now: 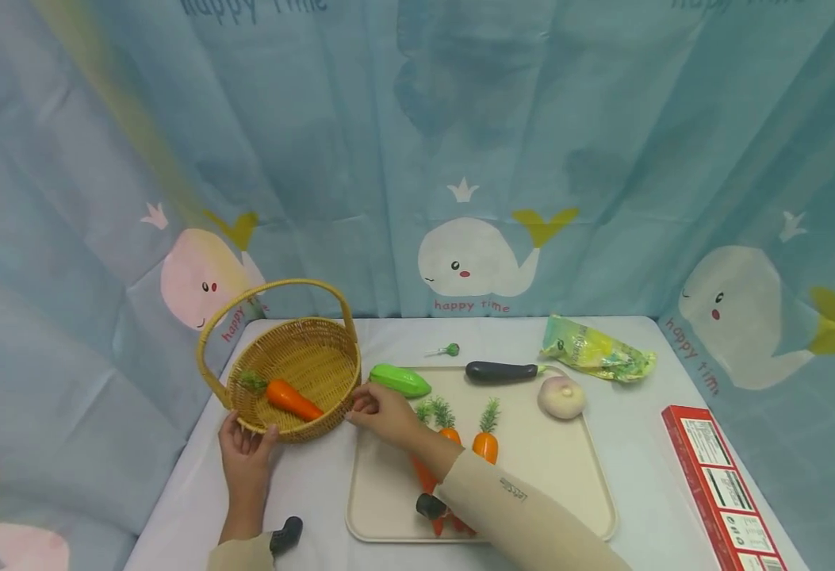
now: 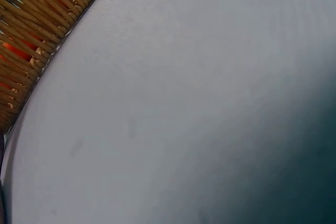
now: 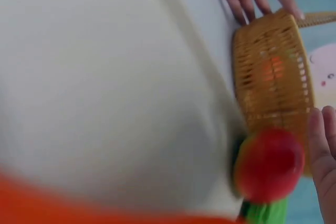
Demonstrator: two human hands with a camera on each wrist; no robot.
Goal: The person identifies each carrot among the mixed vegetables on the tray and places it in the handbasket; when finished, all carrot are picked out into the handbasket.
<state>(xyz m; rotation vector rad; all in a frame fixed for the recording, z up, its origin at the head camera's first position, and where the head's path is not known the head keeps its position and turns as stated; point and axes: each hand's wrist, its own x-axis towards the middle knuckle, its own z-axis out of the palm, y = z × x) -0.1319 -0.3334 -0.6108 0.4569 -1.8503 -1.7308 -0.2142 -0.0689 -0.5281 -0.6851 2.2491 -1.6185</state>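
A woven basket with an upright hoop handle stands at the left of the table, one carrot lying inside. My left hand holds its front wall, thumb at the rim and fingers against the outer weave. At the basket's right side, my right hand pinches the rim with its fingertips. Below that hand, the right wrist view shows a red round fruit, hidden in the head view. Just beyond lies a green star fruit. The left wrist view catches only the basket's lower wall.
A beige tray holds several carrots, partly under my right forearm. Around its far edge are an eggplant, a purple-white turnip and a small green sprig. Farther right lie a yellow-green bag and red box.
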